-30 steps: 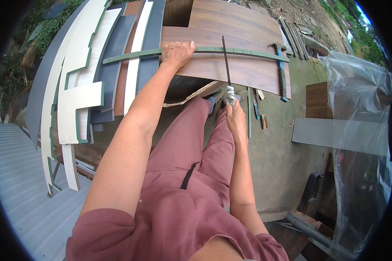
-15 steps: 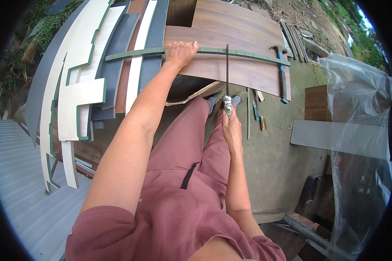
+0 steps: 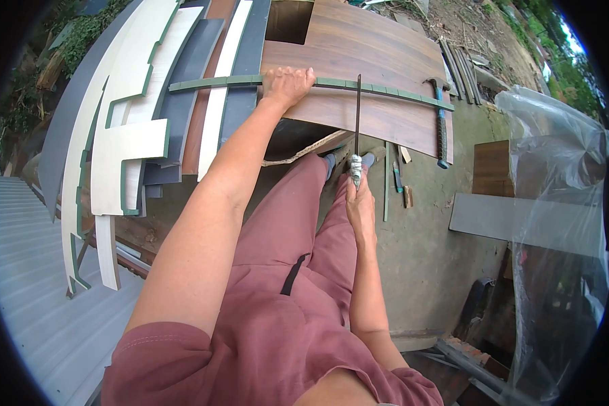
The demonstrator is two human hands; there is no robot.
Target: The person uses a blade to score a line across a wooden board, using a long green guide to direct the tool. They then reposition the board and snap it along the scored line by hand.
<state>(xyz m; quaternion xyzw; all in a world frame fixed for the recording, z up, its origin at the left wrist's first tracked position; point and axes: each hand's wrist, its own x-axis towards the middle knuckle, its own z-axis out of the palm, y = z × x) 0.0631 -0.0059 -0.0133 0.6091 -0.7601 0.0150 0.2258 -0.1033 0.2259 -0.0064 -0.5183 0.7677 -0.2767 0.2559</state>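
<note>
A long narrow green strip (image 3: 386, 90) with marks across it lies over the brown wood-grain board (image 3: 365, 44) and the panels beside it. My left hand (image 3: 287, 85) is closed around the strip near the board's left side. In my right hand (image 3: 361, 196) is the wrapped handle of a thin, dark saw-like blade (image 3: 358, 115). The blade points away from me, and its far end meets or crosses the strip; whether it touches cannot be made out. A hammer (image 3: 441, 125) with a blue and black handle lies at the strip's right end.
Stacked white panels (image 3: 132, 142) with green edges stand at the left, beside dark grey boards (image 3: 240, 101). On the ground by my feet are a thin green strip (image 3: 386, 183) and small wood pieces (image 3: 408, 197). Clear plastic sheeting (image 3: 555, 155) hangs over a grey board (image 3: 484, 215) at the right.
My right hand and the blade have shifted slightly left and downward from their earliest position, the blade now more upright in view. My left hand still grips the strip. The whole view has shifted slightly.
</note>
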